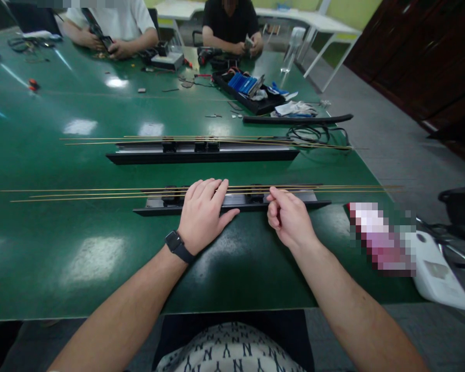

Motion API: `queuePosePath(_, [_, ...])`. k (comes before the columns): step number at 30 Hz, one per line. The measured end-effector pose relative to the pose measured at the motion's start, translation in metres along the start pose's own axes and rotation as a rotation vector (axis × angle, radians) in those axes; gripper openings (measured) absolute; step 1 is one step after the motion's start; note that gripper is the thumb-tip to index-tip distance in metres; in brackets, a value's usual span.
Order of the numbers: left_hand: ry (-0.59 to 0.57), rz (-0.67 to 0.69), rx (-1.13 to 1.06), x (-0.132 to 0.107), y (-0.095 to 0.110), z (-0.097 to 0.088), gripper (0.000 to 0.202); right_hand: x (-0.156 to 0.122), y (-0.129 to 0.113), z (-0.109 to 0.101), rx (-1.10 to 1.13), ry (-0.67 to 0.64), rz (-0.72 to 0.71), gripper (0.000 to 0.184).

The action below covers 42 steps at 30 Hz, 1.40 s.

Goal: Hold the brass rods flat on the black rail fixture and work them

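Observation:
Palm down, my left hand (205, 209) rests over the near black channel (158, 211), its fingers stretched out across the rods and a dark watch on its wrist. My right hand (289, 214) has its fingers curled in and its thumb and index finger together at the channel's right part. Whether a rod is pinched there, I cannot tell. Long thin brass-coloured rods (89, 195) lie lengthwise along the channel and stick out past both ends. Black blocks (256, 193) sit inside it, one between my hands; others are partly covered by my left hand.
Beyond it lies a second black channel (201, 156) with similar rods. Farther back are a black strip (298, 120), coiled cable (310, 134), gloves (294, 109), and a black tray (258, 106) of blue items. A white device (437, 274) is at right. Two people sit opposite.

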<state>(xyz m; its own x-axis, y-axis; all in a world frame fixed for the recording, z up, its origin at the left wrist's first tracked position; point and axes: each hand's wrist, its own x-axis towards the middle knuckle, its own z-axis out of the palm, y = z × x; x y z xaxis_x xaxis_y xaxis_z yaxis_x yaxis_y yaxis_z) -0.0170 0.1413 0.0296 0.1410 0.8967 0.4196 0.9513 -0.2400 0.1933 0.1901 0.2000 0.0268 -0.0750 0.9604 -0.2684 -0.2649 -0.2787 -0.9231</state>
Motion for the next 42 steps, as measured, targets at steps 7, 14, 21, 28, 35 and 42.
queuePosePath(7, [-0.002,0.000,0.008,-0.0002,0.0009,-0.0014,0.062,0.0000,-0.0002,0.0000,0.004,0.012,0.001,0.033])
queuePosePath(14, [0.004,0.004,0.010,0.0000,0.0007,-0.0019,0.062,-0.0009,-0.0032,0.0002,-0.027,-0.008,0.028,0.032])
queuePosePath(21, [0.000,0.010,0.019,0.0000,0.0004,-0.0013,0.061,-0.0011,-0.0043,-0.0001,-0.052,-0.046,0.033,0.028])
queuePosePath(28, [0.000,0.004,0.016,0.0007,-0.0005,-0.0001,0.062,0.0000,-0.0018,-0.0005,-0.028,-0.039,0.024,0.025])
queuePosePath(35, [0.004,0.010,0.016,0.0000,-0.0013,0.0000,0.061,0.0002,-0.0028,-0.0003,-0.019,-0.024,0.025,0.028])
queuePosePath(42, [0.008,0.010,0.017,-0.0001,-0.0013,0.0004,0.060,0.0007,-0.0008,0.0000,0.000,0.001,0.010,0.030])
